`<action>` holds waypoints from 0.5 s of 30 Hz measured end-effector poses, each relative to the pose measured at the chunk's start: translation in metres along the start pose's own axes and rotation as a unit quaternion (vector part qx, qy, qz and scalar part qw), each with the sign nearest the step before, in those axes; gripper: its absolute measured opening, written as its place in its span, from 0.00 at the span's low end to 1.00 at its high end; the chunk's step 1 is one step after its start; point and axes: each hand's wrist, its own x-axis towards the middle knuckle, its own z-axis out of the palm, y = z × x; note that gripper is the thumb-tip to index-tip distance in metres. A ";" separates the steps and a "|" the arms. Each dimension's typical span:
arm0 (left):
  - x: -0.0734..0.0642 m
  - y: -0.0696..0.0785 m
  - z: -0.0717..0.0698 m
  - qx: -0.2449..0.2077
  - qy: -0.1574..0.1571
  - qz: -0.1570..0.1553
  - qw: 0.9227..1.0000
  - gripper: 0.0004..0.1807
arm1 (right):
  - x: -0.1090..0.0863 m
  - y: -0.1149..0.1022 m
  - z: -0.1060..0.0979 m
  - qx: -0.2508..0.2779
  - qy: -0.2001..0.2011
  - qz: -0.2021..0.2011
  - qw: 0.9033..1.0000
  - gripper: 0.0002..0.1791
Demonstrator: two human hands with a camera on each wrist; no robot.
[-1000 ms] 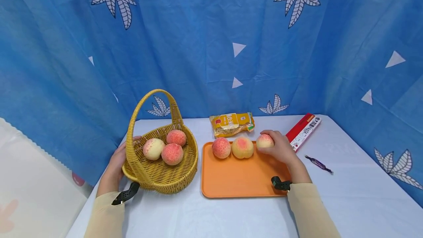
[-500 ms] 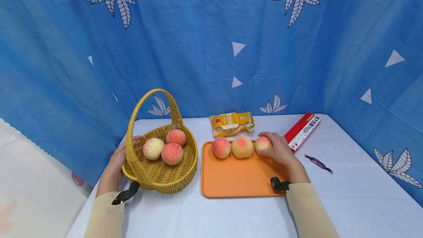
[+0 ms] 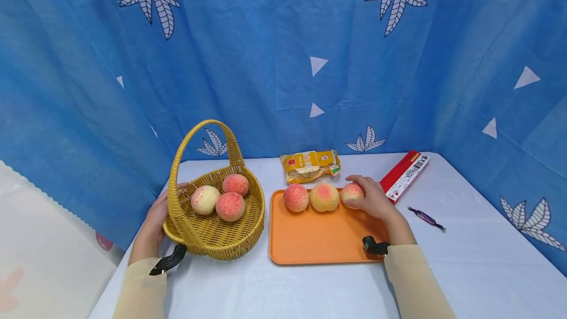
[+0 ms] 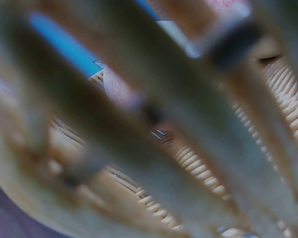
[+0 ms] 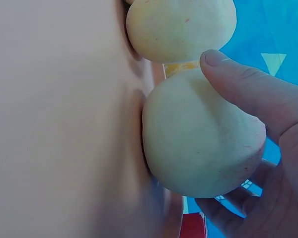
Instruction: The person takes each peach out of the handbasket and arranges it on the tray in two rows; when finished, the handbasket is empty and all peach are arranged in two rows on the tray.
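My left hand (image 3: pixel 156 214) holds the left side of a yellow wicker basket (image 3: pixel 256 230), its fingertips showing at the rim behind the handle. Woven strands fill the left wrist view and block sight of the fingers. Inside the basket lie three peaches: a pale one (image 3: pixel 205 200) and two redder ones. On the orange tray (image 3: pixel 319 245), three more peaches line up along the back edge. My right hand (image 3: pixel 375 200) grips the rightmost peach (image 5: pixel 203 139) between thumb and fingers, and it sits against the tray. Beside it is the middle peach (image 3: pixel 325 197), then a red one (image 3: pixel 296 197).
Behind the tray lies an orange snack packet (image 3: pixel 311 166). A red and white pasta box (image 3: pixel 405 176) rests at the back right, with a purple wrapped candy (image 3: pixel 426 218) in front of it. Blue curtains (image 3: pixel 274 63) hang around the white table.
The right hand and its peach have shifted slightly left, closer to the middle peach, mostly in the first half second. The left hand and basket stay put.
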 end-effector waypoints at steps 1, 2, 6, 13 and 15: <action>0.000 0.000 0.000 -0.002 0.001 0.000 1.000 0.29 | 0.000 0.000 0.000 0.002 0.000 0.001 1.000 0.41; 0.000 0.000 0.000 -0.004 0.000 0.000 1.000 0.29 | 0.001 -0.001 0.000 0.004 0.001 0.003 1.000 0.42; -0.001 0.000 0.000 -0.012 -0.002 0.000 1.000 0.28 | 0.001 -0.003 0.000 0.013 0.008 0.000 1.000 0.42; 0.000 0.001 0.001 -0.010 -0.006 0.000 1.000 0.28 | -0.001 -0.008 -0.003 0.009 0.038 -0.021 0.999 0.41; 0.000 0.001 0.001 -0.009 -0.006 -0.001 1.000 0.28 | -0.001 -0.011 -0.004 0.008 0.044 -0.027 0.999 0.41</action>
